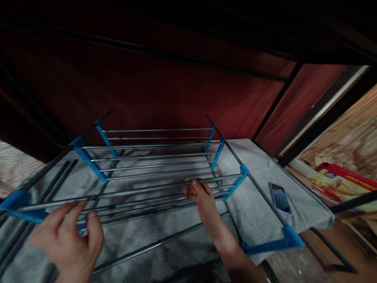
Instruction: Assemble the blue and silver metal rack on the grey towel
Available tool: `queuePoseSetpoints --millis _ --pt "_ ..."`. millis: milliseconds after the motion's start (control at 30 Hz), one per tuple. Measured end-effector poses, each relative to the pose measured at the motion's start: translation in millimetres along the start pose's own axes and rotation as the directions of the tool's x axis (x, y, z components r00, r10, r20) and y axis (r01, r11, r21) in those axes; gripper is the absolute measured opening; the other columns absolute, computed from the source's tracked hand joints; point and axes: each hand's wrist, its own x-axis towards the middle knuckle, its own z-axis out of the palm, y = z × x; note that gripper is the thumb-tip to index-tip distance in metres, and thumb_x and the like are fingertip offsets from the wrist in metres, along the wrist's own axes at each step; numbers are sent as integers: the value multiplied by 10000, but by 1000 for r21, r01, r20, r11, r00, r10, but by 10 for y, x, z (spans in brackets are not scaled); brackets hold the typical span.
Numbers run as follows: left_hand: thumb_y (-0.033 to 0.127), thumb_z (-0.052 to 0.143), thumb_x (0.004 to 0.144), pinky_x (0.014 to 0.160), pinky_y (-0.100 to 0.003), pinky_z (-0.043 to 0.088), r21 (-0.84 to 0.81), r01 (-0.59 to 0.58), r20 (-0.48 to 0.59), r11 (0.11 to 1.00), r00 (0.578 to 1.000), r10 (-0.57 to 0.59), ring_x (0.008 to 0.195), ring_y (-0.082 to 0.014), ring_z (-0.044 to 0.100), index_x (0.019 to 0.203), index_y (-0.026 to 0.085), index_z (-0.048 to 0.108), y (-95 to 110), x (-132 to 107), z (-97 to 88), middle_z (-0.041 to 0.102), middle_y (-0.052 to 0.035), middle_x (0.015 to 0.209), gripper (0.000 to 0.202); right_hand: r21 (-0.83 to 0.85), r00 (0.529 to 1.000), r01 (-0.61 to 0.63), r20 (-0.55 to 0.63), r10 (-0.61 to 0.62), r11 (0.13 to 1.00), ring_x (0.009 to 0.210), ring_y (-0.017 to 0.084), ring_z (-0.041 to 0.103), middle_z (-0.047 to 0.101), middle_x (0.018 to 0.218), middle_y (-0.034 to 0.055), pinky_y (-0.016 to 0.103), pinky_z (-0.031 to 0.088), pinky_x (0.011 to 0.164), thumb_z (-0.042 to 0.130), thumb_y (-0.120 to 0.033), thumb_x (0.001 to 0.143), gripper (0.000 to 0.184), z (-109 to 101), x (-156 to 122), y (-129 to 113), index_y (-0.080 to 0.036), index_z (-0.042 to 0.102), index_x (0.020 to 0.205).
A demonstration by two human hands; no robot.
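Note:
A metal rack (151, 156) of thin grey rods with blue plastic connectors stands in tiers on a grey cloth surface (254, 210). My left hand (69, 240) is at the lower left, its fingers curled over the nearest grey rod beside a blue connector (16, 201). My right hand (202, 195) reaches forward in the middle, with its fingers closed round a rod of the second tier. The ends of the nearest rods are hidden behind my left hand.
A phone (280, 197) lies face up on the cloth at the right. Dark red fabric walls (165, 87) on a black frame close in the back and top. A red and yellow box (341, 184) lies on the wooden floor at the right.

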Motion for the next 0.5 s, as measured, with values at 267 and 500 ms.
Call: queuePoseSetpoints --millis 267,500 --pt "244 449 986 741 -382 386 163 -416 252 894 894 370 788 -247 589 1258 169 588 94 595 267 641 -57 805 314 -77 997 14 74 -8 997 701 177 626 713 825 33 316 518 628 719 -537 778 330 -40 -27 -108 -217 677 847" --pt "245 428 993 718 -373 367 130 -434 251 891 884 394 767 -242 570 1242 157 596 69 562 237 627 -51 781 313 -463 792 313 -354 -497 829 808 169 565 607 872 -9 316 479 779 668 -462 805 267 -759 -100 -195 -238 619 942"
